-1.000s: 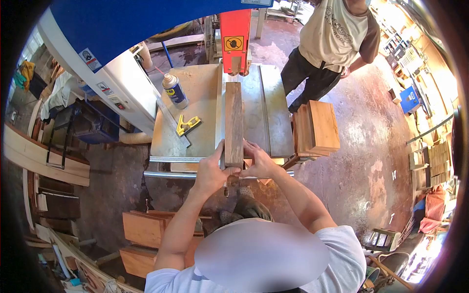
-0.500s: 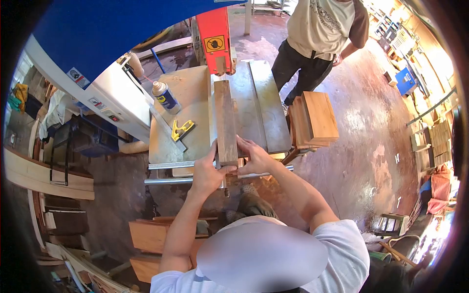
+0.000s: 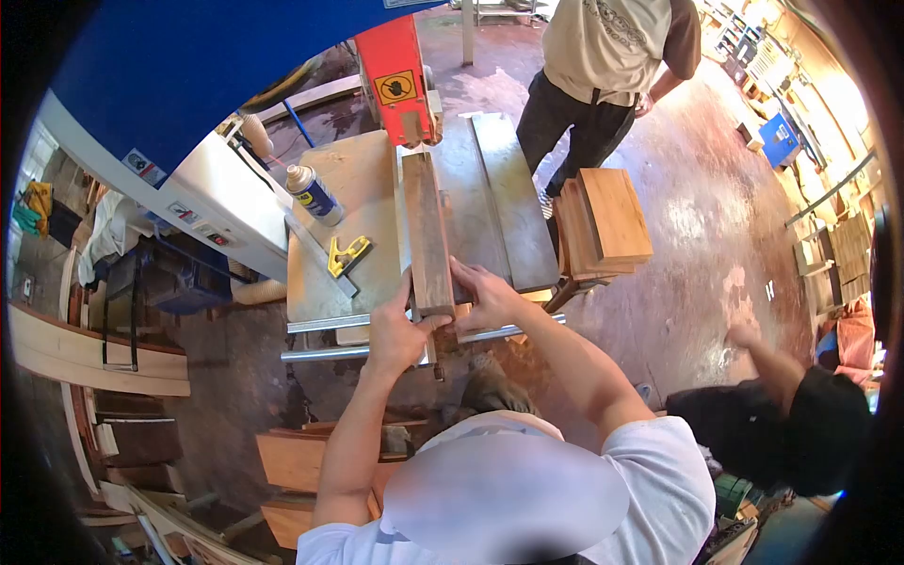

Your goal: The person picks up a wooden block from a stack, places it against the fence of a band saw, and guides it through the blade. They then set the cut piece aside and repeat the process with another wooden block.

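Note:
A long wooden board (image 3: 428,235) lies on the metal table (image 3: 363,169) of a band saw, its far end close to the red blade guard (image 3: 388,66). My left hand (image 3: 395,331) grips the near end from the left, thumb across the end face. From the other side, my right hand (image 3: 483,297) presses its fingers along the board's right edge near the same end. The blade itself is hard to make out. Left of the board lie a spray can (image 3: 316,198), standing upright, a yellow clamp-like tool (image 3: 348,254) and a metal square (image 3: 322,254).
A person in a beige shirt (image 3: 603,47) stands beyond the table's right side. Stacked wooden boards (image 3: 614,217) sit right of the table. Another person in black (image 3: 772,424) is at the lower right. More wooden pieces (image 3: 301,471) lie low on the left.
A person in black has come into view at the lower right. The person in beige has turned away. My view has shifted slightly; both hands keep their hold on the board.

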The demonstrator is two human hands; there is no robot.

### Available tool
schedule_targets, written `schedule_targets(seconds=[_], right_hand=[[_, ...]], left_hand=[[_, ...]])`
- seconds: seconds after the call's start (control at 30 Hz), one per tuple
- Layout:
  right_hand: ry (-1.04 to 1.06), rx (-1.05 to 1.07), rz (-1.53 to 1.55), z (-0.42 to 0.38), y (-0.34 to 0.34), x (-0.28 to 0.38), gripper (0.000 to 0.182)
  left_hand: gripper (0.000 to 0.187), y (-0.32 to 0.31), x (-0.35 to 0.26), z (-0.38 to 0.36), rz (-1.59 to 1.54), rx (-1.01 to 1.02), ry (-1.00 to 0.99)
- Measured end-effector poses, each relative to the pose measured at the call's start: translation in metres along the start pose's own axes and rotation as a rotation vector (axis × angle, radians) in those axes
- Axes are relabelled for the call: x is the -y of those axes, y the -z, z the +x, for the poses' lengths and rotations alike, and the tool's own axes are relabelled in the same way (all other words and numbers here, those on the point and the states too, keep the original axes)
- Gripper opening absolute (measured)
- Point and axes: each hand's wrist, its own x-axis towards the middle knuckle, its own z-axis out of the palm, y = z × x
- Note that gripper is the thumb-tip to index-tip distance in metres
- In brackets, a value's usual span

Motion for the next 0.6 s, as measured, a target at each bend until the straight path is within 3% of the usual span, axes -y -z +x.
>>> schedule_targets(seconds=[0.3, 0.6], right_hand=[[0.015, -0.013, -0.008, 0.004, -0.001, -0.007, 0.134], [-0.008, -0.002, -0.013, 0.01, 0.004, -0.004, 0.134]], left_hand=[[0.085, -0.004, 0.006, 0.007, -0.083, -0.012, -0.049], [0.092, -0.001, 0.005, 0.012, -0.013, -0.022, -0.076]])
